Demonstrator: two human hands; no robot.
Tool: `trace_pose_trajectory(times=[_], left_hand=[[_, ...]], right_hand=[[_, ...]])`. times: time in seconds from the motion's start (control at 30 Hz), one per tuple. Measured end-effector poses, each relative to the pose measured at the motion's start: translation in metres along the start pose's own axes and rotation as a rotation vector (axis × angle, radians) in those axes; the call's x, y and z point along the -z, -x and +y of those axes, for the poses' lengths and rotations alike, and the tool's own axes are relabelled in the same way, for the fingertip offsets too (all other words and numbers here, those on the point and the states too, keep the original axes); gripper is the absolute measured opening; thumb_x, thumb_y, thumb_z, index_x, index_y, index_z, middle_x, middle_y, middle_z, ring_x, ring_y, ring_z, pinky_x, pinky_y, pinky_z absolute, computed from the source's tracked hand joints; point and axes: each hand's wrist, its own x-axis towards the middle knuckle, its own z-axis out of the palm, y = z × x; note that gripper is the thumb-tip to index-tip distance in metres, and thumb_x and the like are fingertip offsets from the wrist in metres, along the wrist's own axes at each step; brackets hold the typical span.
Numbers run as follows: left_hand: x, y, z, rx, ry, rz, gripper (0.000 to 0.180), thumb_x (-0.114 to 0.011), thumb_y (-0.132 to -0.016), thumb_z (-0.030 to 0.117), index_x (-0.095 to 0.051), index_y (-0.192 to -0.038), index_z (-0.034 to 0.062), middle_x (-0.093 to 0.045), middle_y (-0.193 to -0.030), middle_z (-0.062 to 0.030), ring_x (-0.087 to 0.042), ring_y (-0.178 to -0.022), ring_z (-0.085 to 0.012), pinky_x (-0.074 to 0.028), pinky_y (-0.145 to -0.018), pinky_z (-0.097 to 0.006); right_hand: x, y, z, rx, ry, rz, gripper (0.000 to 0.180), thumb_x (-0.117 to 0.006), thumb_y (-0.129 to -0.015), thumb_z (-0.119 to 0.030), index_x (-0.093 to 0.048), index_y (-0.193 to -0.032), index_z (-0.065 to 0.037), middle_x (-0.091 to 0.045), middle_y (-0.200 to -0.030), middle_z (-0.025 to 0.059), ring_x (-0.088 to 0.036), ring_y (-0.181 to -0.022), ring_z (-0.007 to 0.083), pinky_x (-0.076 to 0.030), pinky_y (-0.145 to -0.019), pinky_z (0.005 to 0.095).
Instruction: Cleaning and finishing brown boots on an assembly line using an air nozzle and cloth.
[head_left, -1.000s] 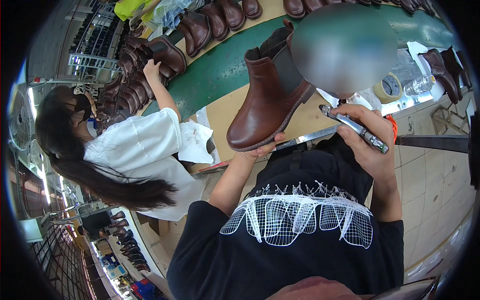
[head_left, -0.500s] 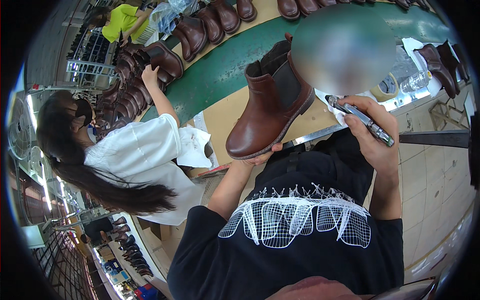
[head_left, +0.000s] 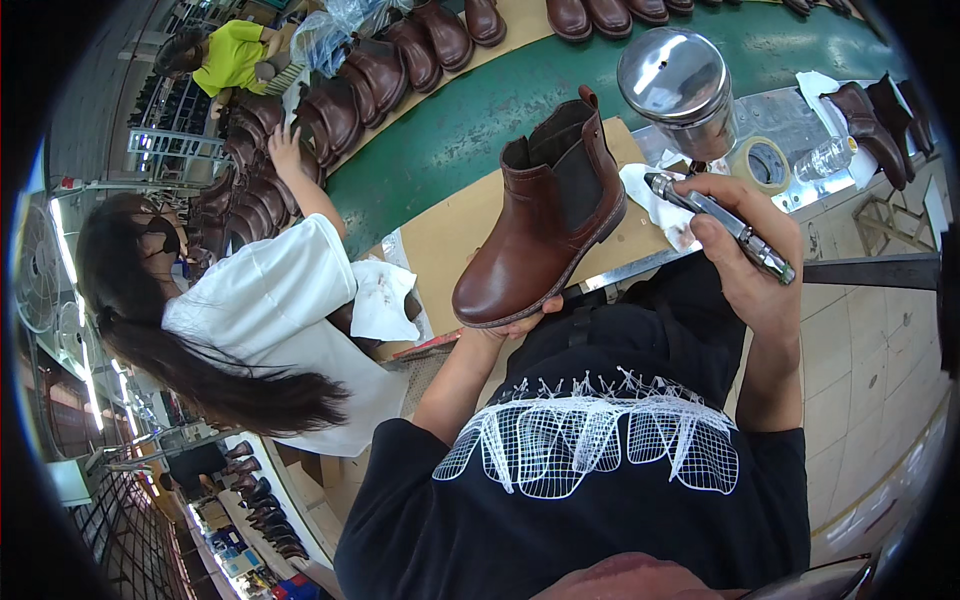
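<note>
- The left hand [head_left: 518,323] supports a brown leather Chelsea boot [head_left: 535,225] from beneath its forefoot, fingers curled around the sole edge; this grip probably keeps the upper uncovered.
- The boot is held over the counter's near edge, toe toward the left, collar up, elastic side panel exposed.
- The right hand [head_left: 750,285] closes around a pen-shaped metal handpiece [head_left: 725,222], its dark tip near the heel but apart from it, seemingly angled for fine control.
- Below that tip, a stained white cloth [head_left: 655,205] lies by the near edge, presumably handy for wiping.
- Brown cardboard [head_left: 430,250] lines that edge, perhaps protecting the green counter [head_left: 430,175].
- Rightward stand a lidded metal canister [head_left: 675,80], a tape roll [head_left: 743,170] and a clear plastic bottle [head_left: 828,158], within reach.
- More boots [head_left: 605,14] line the far edge, likely keeping the middle workable.
- Leftward, a co-worker [head_left: 265,280] reaches toward other footwear.
</note>
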Motion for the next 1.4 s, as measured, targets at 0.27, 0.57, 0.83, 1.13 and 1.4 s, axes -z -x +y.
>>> trace_pose_trajectory(times=[0.27, 0.57, 0.83, 1.13, 1.4], left_hand=[[-0.005, -0.001, 0.000, 0.052, 0.022, 0.048, 0.066, -0.039, -0.098, 0.056, -0.032, -0.152, 0.0173, -0.051, -0.117, -0.0424, -0.051, -0.049, -0.0430, -0.033, -0.023, -0.032], [-0.001, -0.001, 0.002, 0.077, 0.066, -0.021, 0.070, -0.039, -0.097, 0.059, -0.029, -0.153, 0.0183, -0.050, -0.113, -0.0450, -0.051, -0.048, -0.0400, -0.037, -0.026, -0.033], [0.009, -0.010, 0.015, 0.139, 0.044, -0.162, 0.079, -0.051, -0.089, 0.057, -0.027, -0.153, 0.0180, -0.048, -0.124, -0.0367, -0.056, -0.063, -0.0446, -0.041, -0.030, -0.034], [-0.003, -0.013, 0.003, -0.043, -0.122, -0.056, 0.092, -0.068, -0.080, 0.055, -0.032, -0.150, 0.0083, -0.050, -0.134, -0.0250, -0.056, -0.115, -0.0474, -0.055, -0.068, -0.049], [0.007, -0.011, 0.003, -0.127, -0.488, 0.098, 0.088, -0.071, -0.080, 0.047, -0.032, -0.150, 0.0093, -0.050, -0.137, -0.0210, -0.054, -0.124, -0.0399, -0.054, -0.089, -0.051]], right_hand=[[-0.001, -0.005, 0.002, 0.008, -0.022, 0.037, 0.019, -0.071, -0.088, -0.003, -0.068, -0.105, 0.004, -0.069, -0.088, 0.0068, -0.061, -0.074, 0.0083, -0.047, -0.065, 0.0223], [-0.003, -0.012, 0.022, -0.113, -0.078, 0.070, 0.022, -0.071, -0.090, -0.006, -0.067, -0.109, 0.004, -0.069, -0.093, 0.0045, -0.060, -0.081, 0.0055, -0.047, -0.069, 0.0203], [-0.008, 0.001, 0.015, -0.035, -0.072, -0.056, 0.021, -0.069, -0.087, -0.004, -0.068, -0.106, 0.004, -0.070, -0.093, 0.0075, -0.065, -0.083, 0.0101, -0.048, -0.072, 0.0225], [-0.008, -0.002, -0.004, 0.046, -0.009, -0.063, 0.023, -0.074, -0.081, -0.008, -0.070, -0.102, 0.000, -0.068, -0.085, 0.0084, -0.063, -0.074, 0.0168, -0.044, -0.068, 0.0269], [-0.006, 0.018, 0.026, -0.064, 0.021, -0.108, 0.018, -0.072, -0.084, -0.006, -0.070, -0.101, 0.001, -0.069, -0.084, 0.0081, -0.064, -0.072, 0.0115, -0.045, -0.064, 0.0238]])
